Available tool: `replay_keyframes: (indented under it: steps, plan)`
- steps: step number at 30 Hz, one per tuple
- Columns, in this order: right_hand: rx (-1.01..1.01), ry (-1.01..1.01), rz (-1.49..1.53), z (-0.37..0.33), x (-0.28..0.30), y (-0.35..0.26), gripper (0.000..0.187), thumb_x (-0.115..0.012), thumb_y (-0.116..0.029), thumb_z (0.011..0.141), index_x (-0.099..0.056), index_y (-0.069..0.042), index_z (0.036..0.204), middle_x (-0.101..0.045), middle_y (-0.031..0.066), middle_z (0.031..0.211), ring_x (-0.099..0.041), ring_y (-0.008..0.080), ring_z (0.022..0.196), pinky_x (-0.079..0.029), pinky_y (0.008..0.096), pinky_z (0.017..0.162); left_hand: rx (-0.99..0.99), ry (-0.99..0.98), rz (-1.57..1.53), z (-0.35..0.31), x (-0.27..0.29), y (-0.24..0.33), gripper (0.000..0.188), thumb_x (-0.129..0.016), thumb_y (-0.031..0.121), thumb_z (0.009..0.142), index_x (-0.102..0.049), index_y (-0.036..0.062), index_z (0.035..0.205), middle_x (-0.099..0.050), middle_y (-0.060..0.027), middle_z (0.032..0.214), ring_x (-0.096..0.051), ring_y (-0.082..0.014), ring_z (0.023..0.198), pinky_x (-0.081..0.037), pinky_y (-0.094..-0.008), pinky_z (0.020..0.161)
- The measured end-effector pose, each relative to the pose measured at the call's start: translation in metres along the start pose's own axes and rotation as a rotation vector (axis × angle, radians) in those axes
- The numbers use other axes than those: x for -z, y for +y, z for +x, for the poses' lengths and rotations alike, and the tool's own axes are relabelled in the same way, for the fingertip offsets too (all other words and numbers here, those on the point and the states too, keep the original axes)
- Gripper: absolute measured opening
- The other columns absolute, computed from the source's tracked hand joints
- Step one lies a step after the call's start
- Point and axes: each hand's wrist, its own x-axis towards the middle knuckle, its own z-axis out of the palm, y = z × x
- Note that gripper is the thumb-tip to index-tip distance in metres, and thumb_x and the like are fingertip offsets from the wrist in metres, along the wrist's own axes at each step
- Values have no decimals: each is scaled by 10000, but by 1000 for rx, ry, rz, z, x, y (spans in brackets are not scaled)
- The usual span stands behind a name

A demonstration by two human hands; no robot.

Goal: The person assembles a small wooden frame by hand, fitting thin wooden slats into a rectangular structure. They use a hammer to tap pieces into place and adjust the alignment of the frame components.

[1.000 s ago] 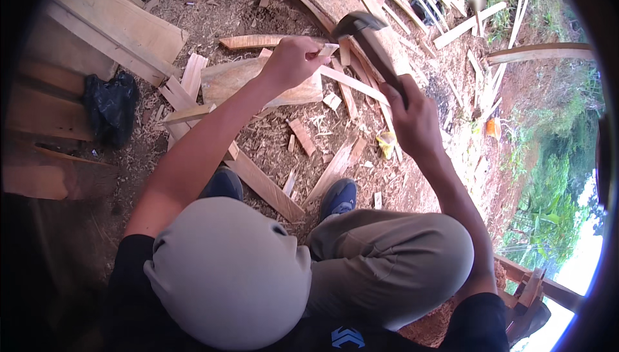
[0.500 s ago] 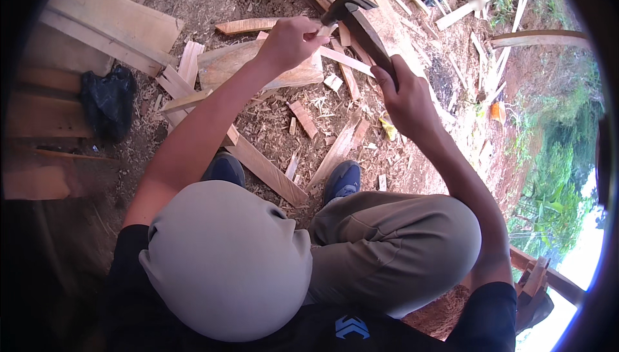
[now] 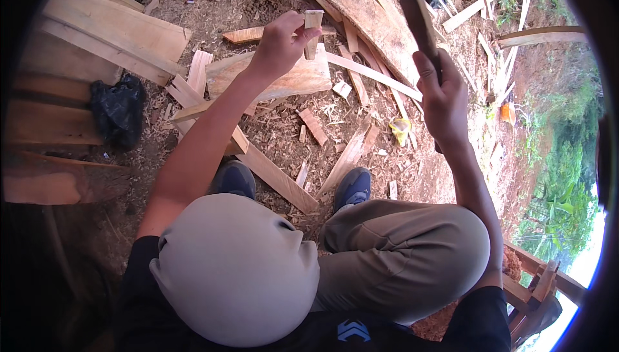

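A wood piece (image 3: 313,20) is pinched by the left hand (image 3: 277,45), a hammer (image 3: 417,13) gripped by the right hand (image 3: 445,97); pinching fingers could be bruised by a misaimed blow.

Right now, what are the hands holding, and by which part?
The left hand pinches a small wooden piece around its middle, both ends showing; the right hand grips a hammer by its handle.

You wear grey-khaki trousers (image 3: 406,255), a black shirt (image 3: 477,323) with a blue chevron emblem (image 3: 353,331), and navy-blue shoes (image 3: 352,189) against brown ground (image 3: 263,134) flecked with pale shavings (image 3: 335,118); your hammer (image 3: 419,18) shows near-black, your wooden piece (image 3: 314,21) pale tan, the plastic bag (image 3: 117,112) black, a crumpled scrap (image 3: 400,130) yellow, a distant object (image 3: 508,114) orange.
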Motion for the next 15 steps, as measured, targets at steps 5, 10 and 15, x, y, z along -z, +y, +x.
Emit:
replay_keyframes:
  steps: [5,10,15]
  plan:
    - [54,-118,-138,-6,-12,7,316,-570,-362,1017,-607,-52,1059,-609,158,637,-612,214,566,-445,412,571,-25,-83,17,-8,-15,-8,290,-770,218,873,-627,-27,816,-523,-73,718,-475,-196,591,-402,-348,567]
    - [96,-25,-129,0,-12,2,307,-559,-362,1027,-599,-57,1018,-591,114,601,-565,172,495,-414,387,481,94,-46,62,-13,-12,-11,319,-780,237,867,-629,-24,762,-526,-63,691,-473,-176,578,-404,-338,569]
    - [419,221,284,6,-21,15,380,-463,-390,1065,-528,-22,995,-495,-2,554,-440,51,433,-318,251,358,123,-46,15,-14,-10,-12,322,-786,256,862,-652,-18,760,-541,-56,680,-487,-164,582,-412,-334,572]
